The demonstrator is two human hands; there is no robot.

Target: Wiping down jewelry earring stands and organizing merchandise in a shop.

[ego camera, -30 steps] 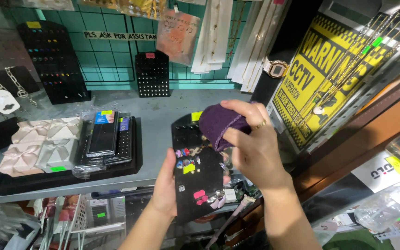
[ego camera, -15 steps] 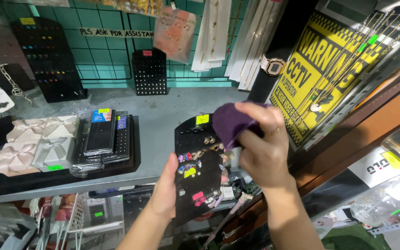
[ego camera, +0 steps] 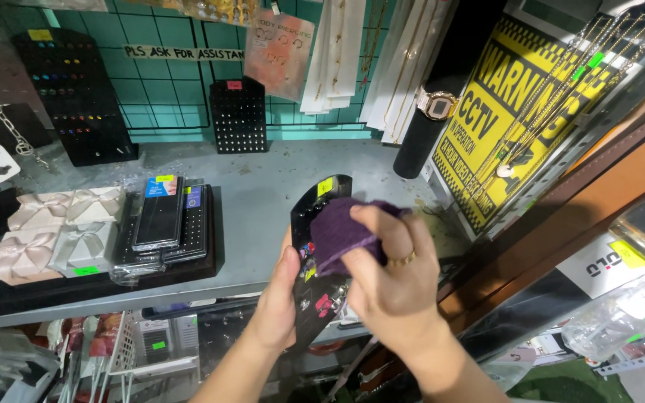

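Far to the left of the hands, pale bow boxes (ego camera: 35,239) and flat packets (ego camera: 162,216) are sitting on a black tray (ego camera: 9,295). The left hand (ego camera: 278,302) is gripping the black earring card (ego camera: 315,261) from behind, its long axis running upright, top end tilting away. The right hand (ego camera: 390,283) is pinching a purple cloth (ego camera: 337,235) against the card's face.

Both hands raised, left hand (ego camera: 281,295) cupped, right hand (ego camera: 390,280) clenched
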